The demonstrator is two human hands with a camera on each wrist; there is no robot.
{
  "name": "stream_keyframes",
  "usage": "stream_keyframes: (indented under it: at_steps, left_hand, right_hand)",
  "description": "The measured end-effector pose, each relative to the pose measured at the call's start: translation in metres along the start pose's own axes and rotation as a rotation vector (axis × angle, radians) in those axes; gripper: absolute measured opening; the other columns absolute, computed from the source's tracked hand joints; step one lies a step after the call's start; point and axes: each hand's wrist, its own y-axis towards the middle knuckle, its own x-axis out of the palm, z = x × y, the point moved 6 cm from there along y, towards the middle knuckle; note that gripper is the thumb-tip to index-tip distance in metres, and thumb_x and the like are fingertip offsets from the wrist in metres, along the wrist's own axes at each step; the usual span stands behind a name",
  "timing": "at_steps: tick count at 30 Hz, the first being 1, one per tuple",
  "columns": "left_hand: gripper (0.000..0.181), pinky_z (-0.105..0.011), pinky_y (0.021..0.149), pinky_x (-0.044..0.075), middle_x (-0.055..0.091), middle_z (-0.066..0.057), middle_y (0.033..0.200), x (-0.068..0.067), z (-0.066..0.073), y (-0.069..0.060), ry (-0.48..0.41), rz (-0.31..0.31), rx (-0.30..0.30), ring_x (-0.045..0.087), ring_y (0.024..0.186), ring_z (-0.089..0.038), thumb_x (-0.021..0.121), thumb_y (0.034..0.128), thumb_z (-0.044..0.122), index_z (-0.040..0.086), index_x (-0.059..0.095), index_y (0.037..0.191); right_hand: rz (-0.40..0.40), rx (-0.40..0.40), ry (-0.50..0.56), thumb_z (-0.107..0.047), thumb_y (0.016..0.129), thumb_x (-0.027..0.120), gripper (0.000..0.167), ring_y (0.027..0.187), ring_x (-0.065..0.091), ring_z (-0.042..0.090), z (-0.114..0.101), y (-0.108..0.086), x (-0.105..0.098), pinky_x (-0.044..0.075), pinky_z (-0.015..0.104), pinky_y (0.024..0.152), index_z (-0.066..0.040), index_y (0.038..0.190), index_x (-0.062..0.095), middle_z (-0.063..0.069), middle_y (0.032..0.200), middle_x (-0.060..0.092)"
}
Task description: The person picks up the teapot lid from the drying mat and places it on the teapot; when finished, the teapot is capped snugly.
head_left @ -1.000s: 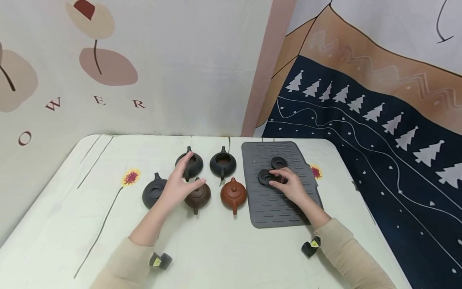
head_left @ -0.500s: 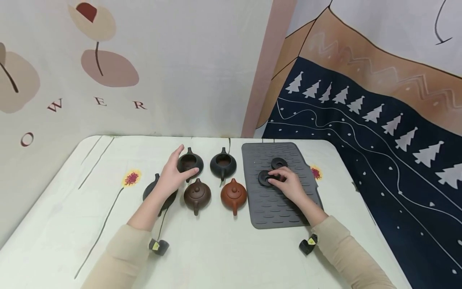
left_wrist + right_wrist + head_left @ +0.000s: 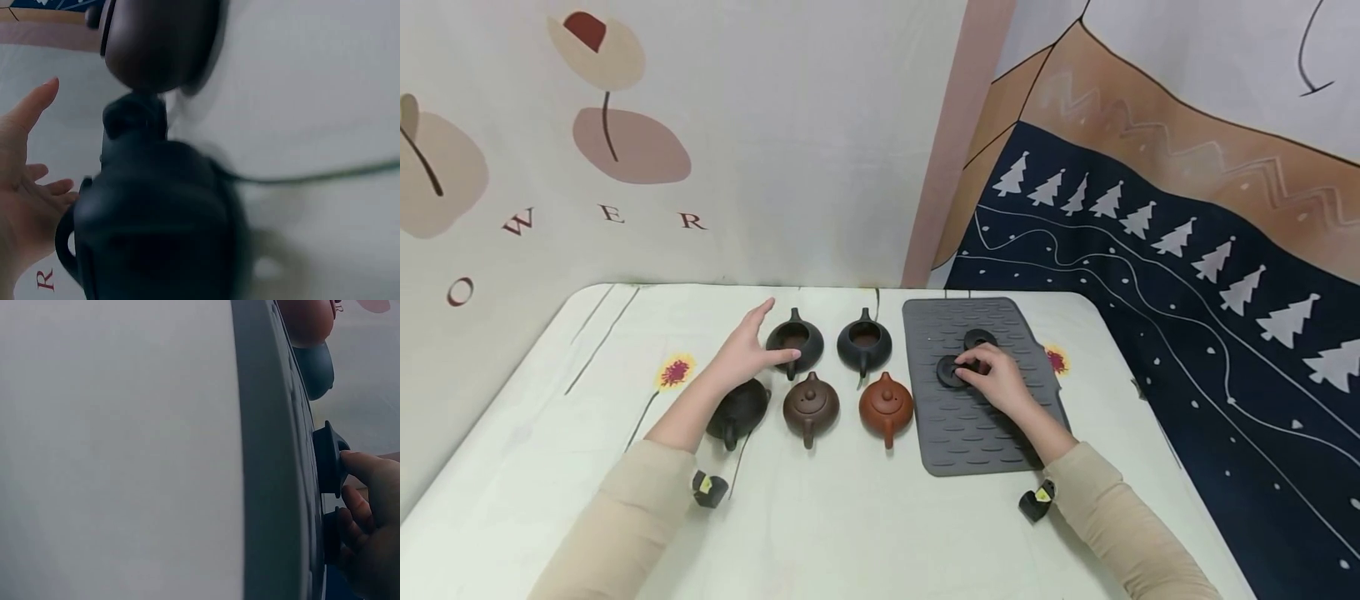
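Observation:
In the head view, my left hand [image 3: 737, 358] has its fingers extended, its thumb by the left open-topped black teapot [image 3: 805, 343]. Partly under that forearm stands a dark teapot [image 3: 739, 408]. The left wrist view shows the left hand [image 3: 25, 194] beside a dark teapot [image 3: 156, 231], holding nothing. My right hand [image 3: 1000, 383] pinches a black lid [image 3: 950, 372] lying on the grey mat [image 3: 955, 442]. From the right wrist, the right hand [image 3: 381, 519] has a fingertip on the upper lid [image 3: 326, 459]; other fingers are near the second lid [image 3: 331, 540].
Another open-topped black teapot [image 3: 872, 352] stands left of the mat. Nearer the front are a brown teapot [image 3: 810, 408] and a reddish-orange teapot [image 3: 886, 408]. The second black lid [image 3: 979, 338] rests farther back on the mat. Curtains hang behind the table.
My left hand has moved left, away from the brown teapot, which now shows whole. The dark teapot at the left sits turned, with more of its body in view. The right hand stays at the lid.

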Motion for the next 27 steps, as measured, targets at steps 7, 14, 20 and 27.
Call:
stream_keyframes:
  at_steps: [7,14,20,27]
  left_hand:
    - [0.103,-0.059,0.108,0.02,0.017,-0.022,0.155,-0.004,-0.007,0.007,0.048,-0.101,0.015,0.016,0.14,-0.042,0.078,0.0803,0.033,0.002,0.012,0.153]
    - [0.103,-0.059,0.108,0.021,0.018,-0.024,0.154,-0.009,-0.014,0.014,0.093,-0.163,0.011,0.017,0.138,-0.045,0.079,0.0791,0.034,-0.001,0.016,0.151]
    - [0.101,-0.059,0.107,0.022,0.023,-0.026,0.152,-0.008,-0.021,0.017,0.083,-0.203,0.017,0.019,0.138,-0.045,0.08,0.0783,0.035,-0.005,0.02,0.149]
    - [0.098,-0.06,0.107,0.02,0.027,-0.027,0.149,-0.005,-0.029,0.02,0.104,-0.235,0.016,0.02,0.137,-0.046,0.081,0.0773,0.034,-0.007,0.026,0.147]
  right_hand:
    - [-0.013,-0.014,-0.012,-0.009,0.084,0.075,0.011,0.069,0.048,0.018,-0.002,0.001,0.0,0.041,0.032,0.06,-0.01,0.095,0.073,0.003,0.092,0.06]
    - [-0.029,-0.007,-0.034,-0.011,0.085,0.074,0.009,0.07,0.048,0.018,-0.003,0.001,0.001,0.041,0.033,0.061,-0.011,0.094,0.073,0.001,0.092,0.06]
    - [-0.04,-0.023,-0.049,-0.014,0.086,0.074,0.01,0.071,0.048,0.017,-0.006,0.001,0.002,0.042,0.034,0.062,-0.013,0.096,0.072,0.0,0.094,0.06]
    - [-0.016,-0.058,-0.044,-0.013,0.086,0.073,0.009,0.072,0.049,0.017,-0.015,0.006,-0.004,0.043,0.033,0.062,-0.012,0.095,0.072,0.001,0.097,0.061]
